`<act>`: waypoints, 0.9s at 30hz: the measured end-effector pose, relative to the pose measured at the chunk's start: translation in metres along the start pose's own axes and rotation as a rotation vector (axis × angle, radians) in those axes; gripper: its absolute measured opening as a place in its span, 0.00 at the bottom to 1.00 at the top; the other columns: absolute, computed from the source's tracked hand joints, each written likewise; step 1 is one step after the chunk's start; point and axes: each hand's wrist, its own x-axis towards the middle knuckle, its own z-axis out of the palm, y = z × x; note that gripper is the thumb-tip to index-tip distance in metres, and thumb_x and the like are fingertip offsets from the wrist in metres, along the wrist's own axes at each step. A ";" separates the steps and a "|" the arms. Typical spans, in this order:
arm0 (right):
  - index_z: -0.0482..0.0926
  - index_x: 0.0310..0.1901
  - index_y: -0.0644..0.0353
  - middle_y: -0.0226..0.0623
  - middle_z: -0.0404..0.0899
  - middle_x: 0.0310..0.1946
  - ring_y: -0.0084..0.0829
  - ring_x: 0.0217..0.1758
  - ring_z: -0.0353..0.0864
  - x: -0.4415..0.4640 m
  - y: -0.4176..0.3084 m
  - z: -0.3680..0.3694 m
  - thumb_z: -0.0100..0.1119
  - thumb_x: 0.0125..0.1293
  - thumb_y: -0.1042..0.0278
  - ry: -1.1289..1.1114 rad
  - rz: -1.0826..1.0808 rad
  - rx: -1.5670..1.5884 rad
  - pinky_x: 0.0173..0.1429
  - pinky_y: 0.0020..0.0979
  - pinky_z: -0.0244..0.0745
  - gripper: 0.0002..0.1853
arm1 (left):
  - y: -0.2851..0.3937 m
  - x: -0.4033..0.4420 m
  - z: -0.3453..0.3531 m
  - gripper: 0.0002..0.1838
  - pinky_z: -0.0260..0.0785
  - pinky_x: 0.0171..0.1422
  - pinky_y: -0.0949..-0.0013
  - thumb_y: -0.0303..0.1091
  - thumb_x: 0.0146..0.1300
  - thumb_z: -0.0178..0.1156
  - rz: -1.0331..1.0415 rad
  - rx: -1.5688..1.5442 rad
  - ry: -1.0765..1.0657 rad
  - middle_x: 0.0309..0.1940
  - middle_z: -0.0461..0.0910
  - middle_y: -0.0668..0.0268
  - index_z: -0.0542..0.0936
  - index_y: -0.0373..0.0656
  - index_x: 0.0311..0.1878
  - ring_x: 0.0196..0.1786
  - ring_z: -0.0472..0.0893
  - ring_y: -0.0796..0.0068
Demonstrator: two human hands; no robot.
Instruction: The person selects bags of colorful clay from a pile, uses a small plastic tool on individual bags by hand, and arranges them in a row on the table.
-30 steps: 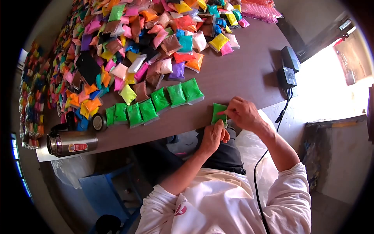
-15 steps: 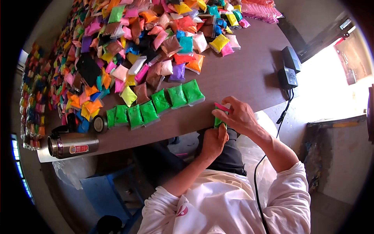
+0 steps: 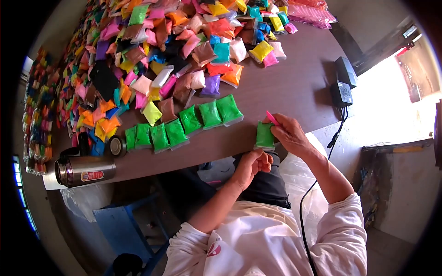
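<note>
My right hand [image 3: 292,136] is closed on the upper right edge of a small clear packet of green material [image 3: 264,136], held upright at the table's front edge. A flat pink piece [image 3: 271,118] sticks up between the thumb and fingers of that same hand; its kind cannot be made out. Just below the packet, my left hand [image 3: 250,169] is curled closed, with nothing visible in it. To the left, several similar green packets [image 3: 189,120] lie side by side in a row along the table.
A big heap of colourful packets [image 3: 184,46] covers the table's back and left. A steel flask [image 3: 99,170] lies at the front left corner, beside its round lid [image 3: 117,146]. A black power adapter [image 3: 342,94] sits at the right edge, its cable [image 3: 301,216] hanging past my right arm.
My left hand has come off the green packet and dropped slightly, fingers curled. My right hand has shifted a little right and turned, leaving the packet's face in view.
</note>
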 end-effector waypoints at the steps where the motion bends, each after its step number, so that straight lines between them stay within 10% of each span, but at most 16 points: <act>1: 0.75 0.44 0.66 0.44 0.74 0.22 0.36 0.26 0.75 -0.001 0.002 0.001 0.48 0.59 0.71 0.011 -0.016 -0.017 0.34 0.34 0.70 0.13 | 0.000 0.001 0.002 0.24 0.67 0.41 0.71 0.53 0.65 0.50 -0.019 -0.034 0.009 0.34 0.77 0.59 0.73 0.43 0.23 0.32 0.76 0.72; 6: 0.75 0.49 0.63 0.44 0.77 0.26 0.34 0.30 0.79 -0.012 -0.017 -0.002 0.48 0.67 0.70 0.005 -0.028 -0.269 0.37 0.34 0.72 0.12 | -0.004 0.007 0.011 0.24 0.67 0.41 0.70 0.54 0.66 0.50 -0.023 -0.099 0.012 0.34 0.77 0.60 0.74 0.43 0.24 0.32 0.76 0.72; 8: 0.74 0.46 0.63 0.47 0.77 0.26 0.49 0.31 0.78 -0.012 -0.010 -0.004 0.49 0.68 0.65 0.053 -0.064 -0.413 0.36 0.40 0.71 0.12 | -0.008 0.010 0.008 0.24 0.67 0.40 0.71 0.53 0.67 0.49 0.033 0.005 0.062 0.33 0.78 0.60 0.74 0.43 0.24 0.31 0.76 0.73; 27: 0.76 0.48 0.63 0.47 0.81 0.32 0.44 0.36 0.83 -0.025 0.006 -0.008 0.49 0.69 0.70 0.072 -0.048 -0.170 0.38 0.37 0.76 0.10 | -0.022 0.018 0.006 0.27 0.68 0.38 0.72 0.52 0.69 0.45 0.124 0.244 0.198 0.29 0.78 0.62 0.75 0.42 0.23 0.30 0.77 0.74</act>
